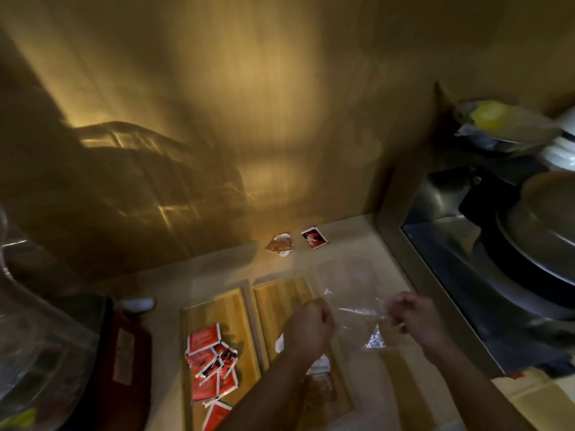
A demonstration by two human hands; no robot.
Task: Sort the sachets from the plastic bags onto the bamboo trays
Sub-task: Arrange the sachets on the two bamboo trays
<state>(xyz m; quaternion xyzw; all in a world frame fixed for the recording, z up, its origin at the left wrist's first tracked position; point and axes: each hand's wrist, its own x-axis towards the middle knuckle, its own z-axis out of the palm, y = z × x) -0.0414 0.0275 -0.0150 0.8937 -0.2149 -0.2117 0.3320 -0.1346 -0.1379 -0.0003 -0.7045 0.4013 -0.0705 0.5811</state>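
Two bamboo trays lie side by side on the counter. The left tray (230, 309) holds several red sachets (209, 359) in a loose pile. The right tray (280, 293) is partly covered by my left arm; brownish sachets (320, 390) show dimly under it. My left hand (308, 328) and my right hand (413, 318) each pinch an edge of a clear plastic bag (364, 321), stretched between them above the right tray. I cannot tell what is in the bag. A brown sachet (280, 243) and a red sachet (314, 237) lie loose near the wall.
A wooden wall rises behind the counter. To the right a metal sink recess (451, 253) holds stacked pans (541, 231). At left stand a dark red container (124, 362) and a clear plastic box (34, 353). A small white object (138, 304) lies left of the trays.
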